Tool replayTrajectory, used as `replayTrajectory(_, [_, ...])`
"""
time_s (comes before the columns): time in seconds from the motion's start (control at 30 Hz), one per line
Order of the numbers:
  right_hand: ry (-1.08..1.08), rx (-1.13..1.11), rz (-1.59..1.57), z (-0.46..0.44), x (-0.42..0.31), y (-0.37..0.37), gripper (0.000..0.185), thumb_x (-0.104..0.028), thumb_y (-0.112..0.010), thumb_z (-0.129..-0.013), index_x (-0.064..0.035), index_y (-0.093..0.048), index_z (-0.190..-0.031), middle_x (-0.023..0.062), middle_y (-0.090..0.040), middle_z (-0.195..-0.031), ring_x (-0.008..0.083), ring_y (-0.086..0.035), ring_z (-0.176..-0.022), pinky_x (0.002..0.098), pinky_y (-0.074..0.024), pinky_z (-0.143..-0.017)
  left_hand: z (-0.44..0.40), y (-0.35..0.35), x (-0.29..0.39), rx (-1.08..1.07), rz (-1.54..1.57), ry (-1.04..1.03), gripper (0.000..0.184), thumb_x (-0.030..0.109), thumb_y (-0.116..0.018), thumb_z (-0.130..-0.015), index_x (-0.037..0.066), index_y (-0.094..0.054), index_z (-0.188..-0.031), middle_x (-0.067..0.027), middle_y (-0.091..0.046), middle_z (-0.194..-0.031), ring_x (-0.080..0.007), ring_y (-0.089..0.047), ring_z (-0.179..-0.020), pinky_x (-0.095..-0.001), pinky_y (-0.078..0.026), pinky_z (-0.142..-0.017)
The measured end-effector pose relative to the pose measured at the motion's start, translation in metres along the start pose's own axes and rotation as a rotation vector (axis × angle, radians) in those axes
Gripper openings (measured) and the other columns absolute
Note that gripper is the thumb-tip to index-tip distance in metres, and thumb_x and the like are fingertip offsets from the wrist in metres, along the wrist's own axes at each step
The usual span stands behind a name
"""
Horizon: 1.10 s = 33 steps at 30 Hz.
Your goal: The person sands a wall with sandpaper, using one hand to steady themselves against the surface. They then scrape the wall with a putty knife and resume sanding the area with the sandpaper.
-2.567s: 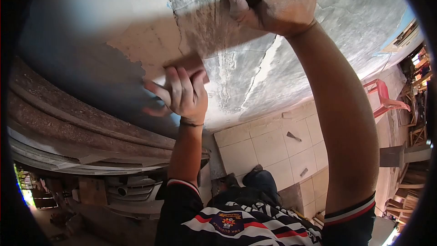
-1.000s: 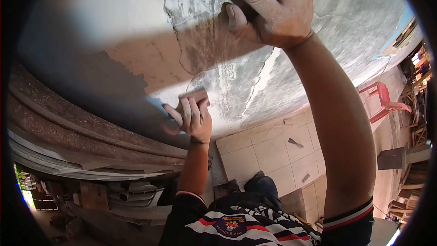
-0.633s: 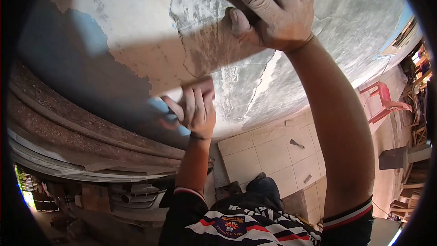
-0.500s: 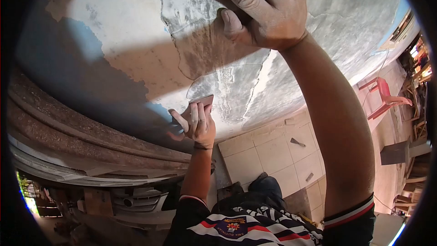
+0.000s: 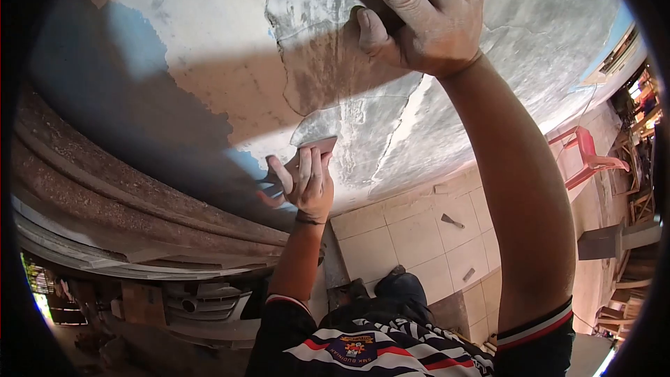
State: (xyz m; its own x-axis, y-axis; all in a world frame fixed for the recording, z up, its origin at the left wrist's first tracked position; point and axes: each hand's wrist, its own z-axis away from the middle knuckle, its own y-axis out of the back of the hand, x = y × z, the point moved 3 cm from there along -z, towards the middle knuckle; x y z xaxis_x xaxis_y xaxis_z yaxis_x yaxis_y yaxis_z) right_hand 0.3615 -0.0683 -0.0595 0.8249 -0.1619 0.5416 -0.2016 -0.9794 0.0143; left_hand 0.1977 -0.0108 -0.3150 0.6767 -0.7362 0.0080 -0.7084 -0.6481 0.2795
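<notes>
A patchy wall [image 5: 230,35] with grey plaster, white areas and flaking blue paint fills the upper view. My left hand [image 5: 313,188] is low on it, fingers laid over a thin, flat reddish-brown piece [image 5: 321,144] with a straight edge, which rests against the surface. Higher up, my right hand [image 5: 440,24], coated in pale dust, presses toward the wall with the thumb apart from the fingers. Something dark shows between thumb and palm; whether it is a held thing or shadow is unclear. Its upper fingertips are cut off by the frame.
Below the wall lies a tiled floor [image 5: 419,251] with a scraper [image 5: 452,220] and a small flat block [image 5: 469,274] on it. A red plastic chair [image 5: 590,157] stands at right. Brown ridged sheets [image 5: 139,188] run along the left, near a car's front grille [image 5: 206,306].
The view has shifted slightly, so the wall cracks sit farther right. Both hands stay at nearly the same places on the wall, still in contact or close to it.
</notes>
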Motion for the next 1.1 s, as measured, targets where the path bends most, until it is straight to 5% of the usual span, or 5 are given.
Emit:
replayTrajectory(0.3, [-0.100, -0.063, -0.065, -0.005, -0.006, 0.006, 0.037, -0.035, -0.037, -0.089, -0.0193, -0.063, -0.110, 0.0091, -0.058, -0.115, 0.0264, -0.053, -0.114, 0.0452, -0.0256, -0.103, -0.047, 0.008, 0.007, 0.035, 0.002, 0.038, 0.030, 0.027, -0.072, -0.072, 0.019, -0.065, -0.100, 0.0045, -0.060, -0.115, -0.0381, -0.040, -0.123, -0.0605, 0.003, -0.097])
replayTrajectory(0.5, [-0.103, -0.089, -0.065, -0.003, -0.005, 0.007, 0.035, -0.033, -0.040, -0.088, -0.0196, -0.062, -0.112, 0.0088, -0.059, -0.114, 0.0272, -0.054, -0.112, 0.0461, -0.0264, -0.102, 0.006, 0.003, -0.006, -0.002, 0.006, -0.034, 0.031, 0.030, -0.075, -0.071, 0.025, -0.063, -0.100, 0.0163, -0.057, -0.115, -0.0331, -0.041, -0.124, -0.0623, 0.003, -0.095])
replayTrajectory(0.9, [-0.112, -0.037, -0.001, -0.001, -0.001, 0.004, 0.040, -0.040, -0.049, -0.083, -0.0178, -0.062, -0.113, 0.0074, -0.051, -0.124, 0.0271, -0.044, -0.121, 0.0447, -0.0249, -0.101, -0.025, 0.008, -0.002, 0.009, 0.012, 0.027, 0.025, 0.027, -0.071, -0.074, 0.019, -0.066, -0.097, 0.0077, -0.060, -0.112, -0.0313, -0.042, -0.123, -0.0630, 0.000, -0.096])
replayTrajectory(1.0, [-0.224, 0.035, -0.002, -0.001, 0.002, 0.001, 0.039, -0.046, -0.048, -0.080, -0.0327, -0.060, -0.115, 0.0013, -0.052, -0.124, 0.0226, -0.046, -0.119, 0.0497, -0.0293, -0.097, 0.002, 0.008, -0.005, -0.036, -0.001, -0.007, 0.025, 0.028, -0.071, -0.074, 0.021, -0.067, -0.097, 0.0099, -0.060, -0.111, -0.0301, -0.043, -0.122, -0.0621, 0.001, -0.097])
replayTrajectory(1.1, [-0.230, 0.005, 0.039, -0.003, 0.002, 0.001, 0.043, -0.044, -0.052, -0.075, -0.0303, -0.060, -0.115, 0.0010, -0.052, -0.122, 0.0225, -0.044, -0.120, 0.0480, -0.0304, -0.097, -0.021, 0.019, -0.009, 0.004, -0.001, -0.044, 0.027, 0.027, -0.071, -0.074, 0.021, -0.066, -0.099, 0.0101, -0.059, -0.112, -0.0301, -0.044, -0.121, -0.0618, 0.001, -0.097])
